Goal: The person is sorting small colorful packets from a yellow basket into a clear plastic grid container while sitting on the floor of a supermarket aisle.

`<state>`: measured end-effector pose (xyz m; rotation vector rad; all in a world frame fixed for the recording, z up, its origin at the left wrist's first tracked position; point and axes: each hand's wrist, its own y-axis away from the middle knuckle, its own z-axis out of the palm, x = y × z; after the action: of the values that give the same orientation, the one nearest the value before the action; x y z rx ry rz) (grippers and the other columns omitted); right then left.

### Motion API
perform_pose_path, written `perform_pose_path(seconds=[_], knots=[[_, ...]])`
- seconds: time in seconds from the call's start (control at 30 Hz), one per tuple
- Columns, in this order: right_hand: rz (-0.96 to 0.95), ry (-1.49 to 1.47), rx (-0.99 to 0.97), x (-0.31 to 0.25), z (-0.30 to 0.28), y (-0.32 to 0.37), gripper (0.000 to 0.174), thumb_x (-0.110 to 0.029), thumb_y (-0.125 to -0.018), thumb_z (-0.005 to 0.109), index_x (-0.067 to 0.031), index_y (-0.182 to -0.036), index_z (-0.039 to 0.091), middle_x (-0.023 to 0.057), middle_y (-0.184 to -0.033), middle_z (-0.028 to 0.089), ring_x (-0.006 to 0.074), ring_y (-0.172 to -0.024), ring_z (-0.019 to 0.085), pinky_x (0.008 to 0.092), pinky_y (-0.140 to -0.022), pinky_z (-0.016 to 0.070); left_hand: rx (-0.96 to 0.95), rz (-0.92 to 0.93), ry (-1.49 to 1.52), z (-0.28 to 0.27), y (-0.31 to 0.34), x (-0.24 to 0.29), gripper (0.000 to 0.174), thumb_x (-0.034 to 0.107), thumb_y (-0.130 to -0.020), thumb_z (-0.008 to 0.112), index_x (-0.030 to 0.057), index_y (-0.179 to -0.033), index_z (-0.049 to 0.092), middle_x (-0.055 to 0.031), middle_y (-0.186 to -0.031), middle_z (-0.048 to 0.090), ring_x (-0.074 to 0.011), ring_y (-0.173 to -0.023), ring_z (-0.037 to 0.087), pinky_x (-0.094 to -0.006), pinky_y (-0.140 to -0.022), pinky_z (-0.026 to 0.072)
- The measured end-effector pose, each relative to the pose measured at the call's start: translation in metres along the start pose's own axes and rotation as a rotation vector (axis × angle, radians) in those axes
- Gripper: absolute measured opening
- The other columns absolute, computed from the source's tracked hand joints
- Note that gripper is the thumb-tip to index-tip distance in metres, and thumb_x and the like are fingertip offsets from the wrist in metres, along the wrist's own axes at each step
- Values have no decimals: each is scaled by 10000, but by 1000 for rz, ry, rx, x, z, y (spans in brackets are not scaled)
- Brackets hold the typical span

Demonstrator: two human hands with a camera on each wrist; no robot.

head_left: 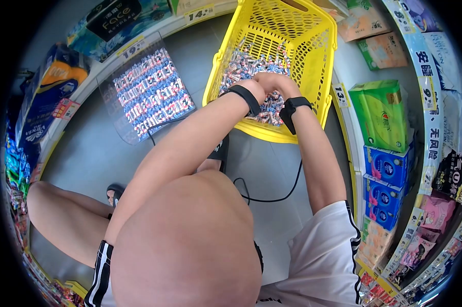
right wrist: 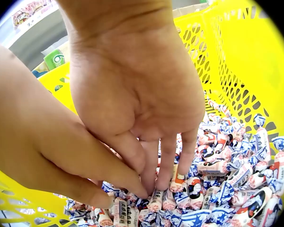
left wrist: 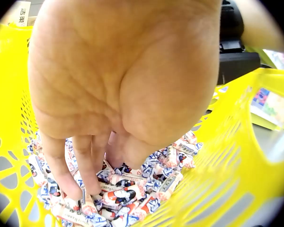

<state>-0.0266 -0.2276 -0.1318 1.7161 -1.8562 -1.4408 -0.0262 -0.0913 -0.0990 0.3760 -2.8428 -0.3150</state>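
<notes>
Both hands reach down into a yellow shopping basket (head_left: 318,77) that holds a loose heap of candies (head_left: 241,69) in white, red and blue twist wrappers. My left hand (left wrist: 123,71) points downward, its extended fingers (left wrist: 61,175) among the candies. Close beside it in the right wrist view, my right hand (right wrist: 137,94) has its fingers (right wrist: 166,163) straight down, tips at the candies. The thumb side of the right hand overlaps the left fingers there. Some fingertips are hidden by the hands and wrappers.
On the floor left of the basket lies a clear plastic tray (head_left: 107,94) with candies (head_left: 151,92) in neat rows. A black cable (head_left: 277,199) runs across the floor. Shelves with tissue packs (head_left: 379,115) stand on both sides. The person's knee (head_left: 51,204) sticks out at left.
</notes>
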Motion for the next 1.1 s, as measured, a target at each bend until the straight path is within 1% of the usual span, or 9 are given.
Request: perform_pose_path(seconds=[0.1, 0.43, 0.5, 0.67, 0.77, 0.83, 0.87, 0.97, 1.1], knots=[[73, 123, 32, -28, -11, 36, 278, -118, -841, 686, -91, -1099, 788, 89, -882, 766, 222, -777, 683, 394, -712, 547, 12, -2, 9, -1, 3, 3, 195, 213, -901, 652, 82, -933, 793, -127, -879, 771, -318, -863, 758, -457, -750, 611], [27, 126, 162, -7, -24, 46, 382, -32, -806, 629, -145, -1119, 816, 103, -888, 771, 219, -724, 645, 387, -702, 547, -27, -91, 132, -19, 13, 4, 174, 169, -890, 659, 50, -930, 779, -154, -840, 763, -336, -844, 759, -461, -730, 611], [-70, -73, 189, 4, -26, 46, 263, -77, -747, 704, -8, -994, 766, 87, -754, 708, 160, -677, 573, 373, -643, 500, -7, -188, 150, -26, 11, 9, 170, 103, -875, 660, 4, -977, 754, -172, -870, 762, -348, -857, 764, -461, -730, 616], [-48, -176, 262, 4, -33, 63, 273, -59, -751, 701, -18, -1006, 790, 79, -798, 729, 138, -701, 568, 359, -661, 505, 69, -133, 202, -37, 13, 10, 195, 66, -877, 656, -33, -1025, 733, -209, -986, 754, -362, -918, 761, -470, -769, 619], [2, -172, 329, -13, -35, 78, 279, -71, -789, 715, -21, -1051, 797, 71, -889, 755, 122, -764, 609, 341, -701, 522, 122, -144, 240, -50, 23, 13, 187, 57, -884, 650, -22, -1029, 738, -214, -1044, 750, -365, -971, 750, -469, -809, 616], [-129, -315, 489, -17, -30, 80, 299, -31, -800, 668, -47, -1062, 811, 68, -852, 760, 123, -755, 661, 307, -687, 552, 157, -158, 267, -52, 30, 9, 184, 43, -886, 645, -13, -1033, 741, -211, -1059, 749, -366, -999, 743, -469, -829, 614], [-145, -513, 390, -18, -31, 82, 317, -63, -850, 678, -33, -1148, 783, 74, -910, 764, 121, -775, 683, 285, -700, 565, 194, -137, 244, -53, 32, 6, 187, 23, -879, 647, -8, -1037, 741, -210, -1065, 748, -368, -1017, 736, -470, -840, 611], [-102, -621, 416, -38, -32, 92, 337, -91, -907, 662, -29, -1229, 744, 76, -965, 767, 127, -787, 705, 287, -719, 587, 232, -130, 259, -65, 46, -1, 205, -35, -849, 658, -9, -1035, 739, -222, -1076, 740, -378, -1012, 731, -473, -842, 608], [-45, -633, 406, -49, -29, 88, 290, -110, -948, 637, -60, -1208, 753, 58, -960, 773, 150, -825, 741, 278, -716, 594, 270, -146, 336, -80, 73, -4, 198, -60, -824, 648, -20, -996, 737, -245, -1028, 734, -392, -966, 732, -471, -840, 598]])
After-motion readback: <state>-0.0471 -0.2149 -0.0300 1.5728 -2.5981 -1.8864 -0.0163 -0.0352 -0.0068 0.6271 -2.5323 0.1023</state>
